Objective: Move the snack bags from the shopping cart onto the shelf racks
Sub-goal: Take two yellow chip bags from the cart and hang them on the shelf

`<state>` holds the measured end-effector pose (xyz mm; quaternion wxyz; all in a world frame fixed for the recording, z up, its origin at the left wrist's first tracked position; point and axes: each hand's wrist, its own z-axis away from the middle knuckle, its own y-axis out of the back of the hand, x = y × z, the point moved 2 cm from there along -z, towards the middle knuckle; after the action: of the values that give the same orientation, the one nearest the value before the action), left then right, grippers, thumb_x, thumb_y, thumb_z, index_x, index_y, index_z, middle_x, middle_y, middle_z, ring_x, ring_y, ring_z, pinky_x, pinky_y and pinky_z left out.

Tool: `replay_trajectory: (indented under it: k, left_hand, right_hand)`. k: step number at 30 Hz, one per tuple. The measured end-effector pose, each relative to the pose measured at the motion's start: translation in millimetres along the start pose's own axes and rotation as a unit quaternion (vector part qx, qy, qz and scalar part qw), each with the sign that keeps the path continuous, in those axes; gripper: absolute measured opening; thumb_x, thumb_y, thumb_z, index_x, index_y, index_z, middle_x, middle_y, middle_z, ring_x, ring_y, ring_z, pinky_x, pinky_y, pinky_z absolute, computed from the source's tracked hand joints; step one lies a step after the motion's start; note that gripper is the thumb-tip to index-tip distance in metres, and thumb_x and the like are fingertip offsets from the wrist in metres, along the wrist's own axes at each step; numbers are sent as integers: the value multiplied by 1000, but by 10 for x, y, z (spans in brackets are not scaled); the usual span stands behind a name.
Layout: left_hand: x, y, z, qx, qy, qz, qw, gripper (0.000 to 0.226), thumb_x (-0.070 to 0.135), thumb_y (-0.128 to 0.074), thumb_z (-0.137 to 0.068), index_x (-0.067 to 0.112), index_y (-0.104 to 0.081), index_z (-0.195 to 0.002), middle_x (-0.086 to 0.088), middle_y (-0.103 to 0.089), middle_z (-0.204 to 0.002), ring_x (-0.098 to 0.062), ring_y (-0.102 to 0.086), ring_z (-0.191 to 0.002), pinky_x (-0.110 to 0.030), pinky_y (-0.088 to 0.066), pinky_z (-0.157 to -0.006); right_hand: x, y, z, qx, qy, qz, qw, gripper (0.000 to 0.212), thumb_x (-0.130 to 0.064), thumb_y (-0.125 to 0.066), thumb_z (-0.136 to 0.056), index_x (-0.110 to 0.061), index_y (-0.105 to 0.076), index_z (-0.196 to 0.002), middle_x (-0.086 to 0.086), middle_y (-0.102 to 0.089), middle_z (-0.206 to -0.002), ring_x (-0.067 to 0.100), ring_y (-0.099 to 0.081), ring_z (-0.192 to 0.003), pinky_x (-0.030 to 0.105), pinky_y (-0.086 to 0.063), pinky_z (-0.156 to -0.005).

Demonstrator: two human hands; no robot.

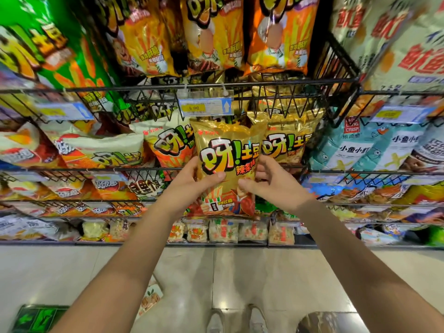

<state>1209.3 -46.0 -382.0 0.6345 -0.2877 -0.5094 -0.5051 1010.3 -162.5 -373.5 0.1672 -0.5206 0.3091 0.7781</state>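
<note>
Centre of frame: I hold a gold snack bag (225, 162) upright in front of the wire shelf rack (264, 87). My left hand (192, 181) grips its left edge, thumb across the front. My right hand (269, 181) pinches the right edge, fingers curled behind. A matching gold bag (288, 143) sits in the rack just right of it. Price tag (206, 106) hangs directly above.

Left hand (192, 181), right hand (266, 183) grip gold snack bag (225, 150) before wire rack (264, 86).
</note>
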Motion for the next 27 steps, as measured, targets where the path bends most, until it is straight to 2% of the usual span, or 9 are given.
replay_trajectory:
  k: [2, 6, 8, 11, 13, 19, 22, 24, 27]
  left_hand:
    - [23, 25, 56, -13, -19, -5, 1000, 103, 56, -94, -64, 38, -41, -151, 14, -63, -140, -11, -62, -127, -40, -53, -105]
    - [31, 92, 138, -26, -59, -38, 997, 67, 24, -88, -77, 46, -53, -129, 23, -72, -119, 0, -69, -110, -20, -60, -84]
    - [82, 115, 141, -24, -84, -40, 995, 64, 16, -86, -81, 48, -52, -125, 22, -71, -119, 5, -67, -110, -13, -56, -83]
    - [214, 141, 112, -7, -110, -45, 993, 63, 18, -86, -82, 53, -49, -118, 29, -64, -120, 18, -62, -105, -3, -49, -80]
    - [290, 156, 82, -2, -128, -56, 990, 61, 23, -86, -81, 53, -48, -119, 31, -62, -121, 18, -60, -107, -4, -49, -85]
    - [297, 134, -134, 52, -153, -98, 982, 58, 31, -85, -83, 38, -50, -129, 20, -63, -126, 11, -60, -112, -11, -49, -91]
    - [242, 86, -274, 61, -153, -125, 978, 69, 30, -85, -84, 29, -46, -141, 13, -62, -132, -7, -59, -123, -30, -49, -107]
    - [194, 67, -355, 64, -147, -137, 978, 72, 30, -85, -84, 25, -45, -144, 10, -61, -134, -11, -58, -125, -36, -47, -110]
    - [134, 76, -447, 69, -138, -140, 978, 72, 30, -84, -85, 22, -44, -144, 10, -60, -133, -10, -58, -124, -27, -47, -108]
  right_hand:
    - [-57, -56, 3, 11, -14, 15, 1000, 96, -57, -79, -77, -29, -26, -152, -21, -44, -133, 2, -48, -122, 17, -44, -93]
    - [-75, -100, 72, 67, -11, 64, 996, 102, -74, -83, -53, -33, -45, -139, -15, -61, -132, 12, -62, -118, 39, -51, -104]
    - [-173, -104, 117, 106, 0, 73, 992, 85, -64, -85, -60, -35, -47, -130, -17, -61, -126, 12, -59, -117, 37, -50, -103]
    - [-331, -67, 158, 131, 32, 69, 989, 67, -52, -85, -70, -42, -43, -121, -34, -53, -110, -8, -53, -100, 19, -41, -89]
    - [-395, -40, 139, 150, 54, 63, 985, 64, -51, -85, -71, -45, -43, -120, -39, -51, -108, -16, -50, -98, 15, -37, -85]
    - [-394, -43, -34, 191, 65, 52, 978, 67, -40, -84, -81, -30, -48, -137, -26, -58, -116, 3, -55, -113, 21, -41, -92]
    - [-305, -63, -172, 202, 49, 49, 977, 57, -35, -83, -84, -28, -45, -127, -26, -56, -108, -6, -55, -96, 3, -40, -76]
    - [-253, -74, -255, 204, 40, 64, 976, 53, -34, -81, -86, -29, -40, -120, -30, -50, -101, 0, -54, -92, 3, -39, -68]
    - [-215, -75, -361, 209, 41, 83, 973, 54, -33, -80, -88, -30, -37, -121, -28, -50, -100, 6, -52, -101, 2, -35, -69]
